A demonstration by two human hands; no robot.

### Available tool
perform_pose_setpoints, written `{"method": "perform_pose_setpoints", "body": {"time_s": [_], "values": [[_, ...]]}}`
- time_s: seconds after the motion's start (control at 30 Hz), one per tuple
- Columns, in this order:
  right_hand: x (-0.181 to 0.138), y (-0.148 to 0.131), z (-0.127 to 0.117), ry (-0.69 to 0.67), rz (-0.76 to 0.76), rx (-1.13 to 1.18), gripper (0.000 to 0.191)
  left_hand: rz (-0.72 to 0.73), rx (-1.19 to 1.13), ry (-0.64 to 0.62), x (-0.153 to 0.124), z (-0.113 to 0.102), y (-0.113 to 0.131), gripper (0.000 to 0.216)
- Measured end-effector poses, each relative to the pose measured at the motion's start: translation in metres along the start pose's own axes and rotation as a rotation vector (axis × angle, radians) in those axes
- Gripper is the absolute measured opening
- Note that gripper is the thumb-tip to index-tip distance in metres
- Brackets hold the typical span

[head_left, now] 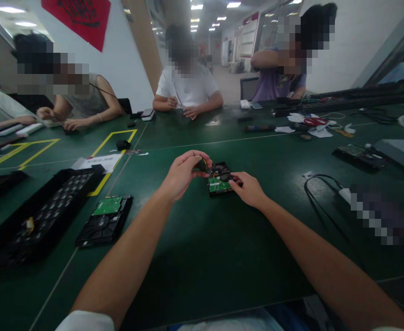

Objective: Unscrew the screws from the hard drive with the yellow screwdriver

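Note:
A hard drive (pixel 219 185) lies on the green table in front of me, its green circuit board facing up and its black casing toward the far end. My left hand (pixel 188 172) is closed around a small black-and-yellow tool (pixel 202 163), held over the drive's left side. The fingers hide most of that tool, so its tip is unclear. On the right edge of the same drive, my right hand (pixel 246 186) grips with thumb and fingers. A second hard drive (pixel 103 220), also board side up, rests to the left of my left forearm.
A long black tray (pixel 46 207) stands at the left. Beyond it lies a paper sheet (pixel 103 162). Another drive-like device (pixel 359 156) and a black cable (pixel 312 193) are on the right. Red-handled scissors (pixel 315 121) lie among scraps. Several people sit across the table.

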State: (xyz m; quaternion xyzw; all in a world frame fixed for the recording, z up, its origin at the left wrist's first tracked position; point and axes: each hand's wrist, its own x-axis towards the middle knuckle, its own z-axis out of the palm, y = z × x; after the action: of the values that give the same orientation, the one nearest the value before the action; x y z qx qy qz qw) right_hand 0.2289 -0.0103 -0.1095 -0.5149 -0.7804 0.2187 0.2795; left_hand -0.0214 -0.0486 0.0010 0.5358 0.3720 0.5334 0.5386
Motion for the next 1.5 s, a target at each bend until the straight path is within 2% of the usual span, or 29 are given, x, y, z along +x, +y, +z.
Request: {"method": "perform_pose_setpoints", "body": {"time_s": [0.23,0.5,0.73,1.07,1.3,1.4,1.5], "values": [[0.000,0.002,0.002,-0.004,0.009,0.002,0.043,0.040,0.226,-0.059,-0.001,0.000,-0.003,0.031],[-0.001,-0.003,-0.003,-0.035,0.020,-0.005,0.043,-0.049,0.065,-0.131,-0.004,0.001,0.000,0.031],[-0.001,-0.005,-0.004,-0.031,0.009,-0.014,0.042,-0.048,0.008,-0.111,-0.005,0.003,-0.001,0.026],[-0.001,0.000,-0.001,0.001,-0.011,-0.018,0.042,0.081,0.270,0.005,0.001,-0.007,0.001,0.019],[-0.001,-0.003,-0.002,-0.019,0.015,-0.013,0.042,-0.003,-0.004,-0.138,-0.003,-0.004,0.006,0.018],[-0.001,-0.001,-0.001,-0.014,0.011,-0.010,0.043,0.007,-0.019,-0.129,-0.003,-0.002,0.004,0.018],[-0.001,0.000,0.000,-0.008,0.008,-0.018,0.044,0.023,0.059,-0.093,-0.002,-0.002,0.000,0.021]]}}
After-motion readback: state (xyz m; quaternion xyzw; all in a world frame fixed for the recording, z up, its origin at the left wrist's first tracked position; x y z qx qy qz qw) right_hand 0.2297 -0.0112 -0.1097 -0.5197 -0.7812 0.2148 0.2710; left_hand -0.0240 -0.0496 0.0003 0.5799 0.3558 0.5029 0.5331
